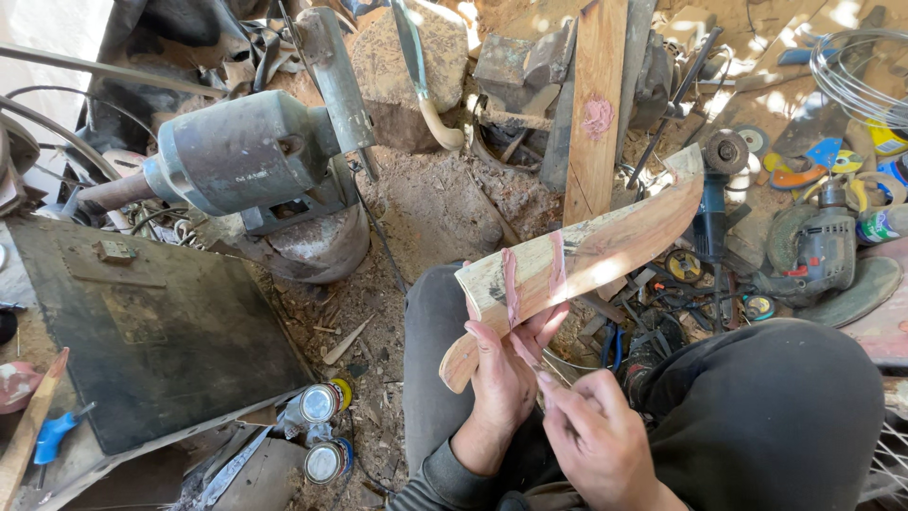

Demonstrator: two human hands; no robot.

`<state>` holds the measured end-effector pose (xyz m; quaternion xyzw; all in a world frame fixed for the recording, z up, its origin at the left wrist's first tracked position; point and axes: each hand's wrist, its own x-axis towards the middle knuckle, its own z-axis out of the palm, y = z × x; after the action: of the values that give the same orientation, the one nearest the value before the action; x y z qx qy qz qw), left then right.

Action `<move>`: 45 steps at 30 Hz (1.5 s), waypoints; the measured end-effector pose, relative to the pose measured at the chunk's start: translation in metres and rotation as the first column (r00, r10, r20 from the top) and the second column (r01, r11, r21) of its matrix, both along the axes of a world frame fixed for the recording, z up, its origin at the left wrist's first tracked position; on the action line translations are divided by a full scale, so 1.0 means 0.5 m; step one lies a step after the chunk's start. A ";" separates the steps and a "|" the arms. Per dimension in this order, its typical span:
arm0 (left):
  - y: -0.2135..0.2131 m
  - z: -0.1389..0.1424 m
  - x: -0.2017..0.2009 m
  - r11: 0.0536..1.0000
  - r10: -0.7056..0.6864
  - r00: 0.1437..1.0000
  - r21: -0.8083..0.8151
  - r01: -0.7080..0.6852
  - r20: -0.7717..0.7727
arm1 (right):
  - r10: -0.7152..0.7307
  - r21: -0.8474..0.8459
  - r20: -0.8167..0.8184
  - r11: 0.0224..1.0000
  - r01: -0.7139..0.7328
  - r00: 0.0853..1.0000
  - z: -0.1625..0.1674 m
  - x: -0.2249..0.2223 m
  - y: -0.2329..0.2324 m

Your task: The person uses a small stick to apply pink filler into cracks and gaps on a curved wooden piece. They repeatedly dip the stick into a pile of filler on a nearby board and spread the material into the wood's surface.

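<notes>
The left hand point(504, 378) grasps the lower end of a curved wooden blank point(577, 265), held above the lap and wrapped with pink bands point(512, 287). The right hand point(596, 437) pinches a loose band end just beside it. A bench grinder point(241, 156) stands on the sawdust-covered ground near the dark metal plate point(151, 331).

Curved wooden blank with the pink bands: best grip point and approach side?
Judging by its pose, grip the curved wooden blank at its narrow lower end, where the left hand already wraps it from below. That end tapers to hand width; the wide upper end juts free to the upper right. Come from underneath, clear of the pink bands. The right hand pinches something thin beside it.
</notes>
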<state>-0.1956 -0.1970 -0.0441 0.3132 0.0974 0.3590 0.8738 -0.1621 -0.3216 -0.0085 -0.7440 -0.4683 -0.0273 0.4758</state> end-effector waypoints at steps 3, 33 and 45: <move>0.003 0.005 0.000 1.000 -0.008 1.000 0.000 0.008 0.005 | -0.115 -0.008 -0.043 0.993 0.115 0.992 0.026 0.011 -0.005; 0.003 0.030 0.000 0.998 -0.055 0.998 0.020 0.055 0.003 | -0.020 -0.027 -0.167 1.000 0.016 0.986 0.005 0.037 0.016; 0.008 0.029 -0.003 0.998 -0.061 0.998 0.024 0.061 0.009 | -0.091 -0.027 -0.202 0.996 0.087 0.975 0.050 0.077 -0.001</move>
<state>-0.1969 -0.1930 -0.0298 0.3245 0.0793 0.3347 0.8811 -0.1237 -0.3221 0.0167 -0.7674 -0.3838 0.0316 0.5126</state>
